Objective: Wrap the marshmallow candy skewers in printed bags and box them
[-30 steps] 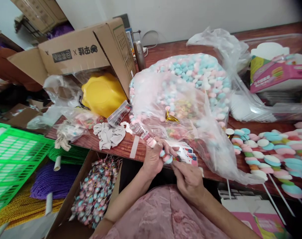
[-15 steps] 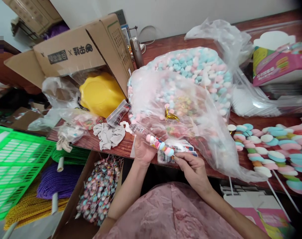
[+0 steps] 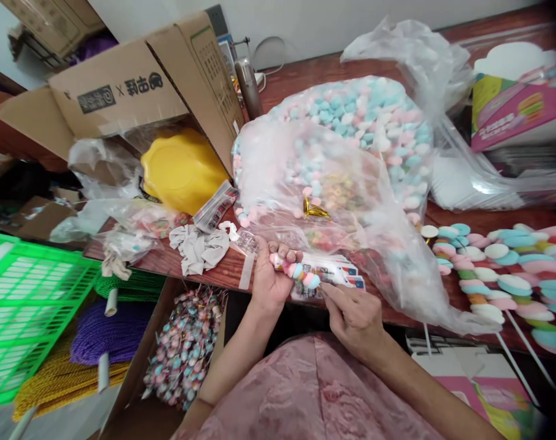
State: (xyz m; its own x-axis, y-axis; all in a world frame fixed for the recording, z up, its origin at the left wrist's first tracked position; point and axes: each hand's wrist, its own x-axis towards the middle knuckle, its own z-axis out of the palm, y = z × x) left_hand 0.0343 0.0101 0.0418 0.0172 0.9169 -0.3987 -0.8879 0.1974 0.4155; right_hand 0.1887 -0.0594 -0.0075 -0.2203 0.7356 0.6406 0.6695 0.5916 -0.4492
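Note:
A marshmallow skewer (image 3: 295, 271) in pink, white, yellow and blue lies across my left hand (image 3: 272, 278). The fingers of that hand curl around it, and a clear printed wrapper (image 3: 245, 242) sticks out beyond the thumb side. At the skewer's lower blue end is my right hand (image 3: 355, 313), closed with the index finger and thumb at its tip; the thin stick there is mostly hidden. Just behind the hands, a stack of printed wrappers (image 3: 335, 269) lies on the table edge.
Behind sits a large clear bag of marshmallows (image 3: 351, 116) with a gold twist tie bundle (image 3: 315, 209) on it. Finished skewers (image 3: 502, 269) lie right. A cardboard box (image 3: 122, 91), yellow tub (image 3: 181, 168) and grey cloth (image 3: 199, 247) stand left. Below is a box of wrapped sweets (image 3: 181, 348).
My left fingers have closed further over the skewer, and less wrapper shows. My right hand has turned its knuckles up and stays at the skewer's end. The view has shifted slightly.

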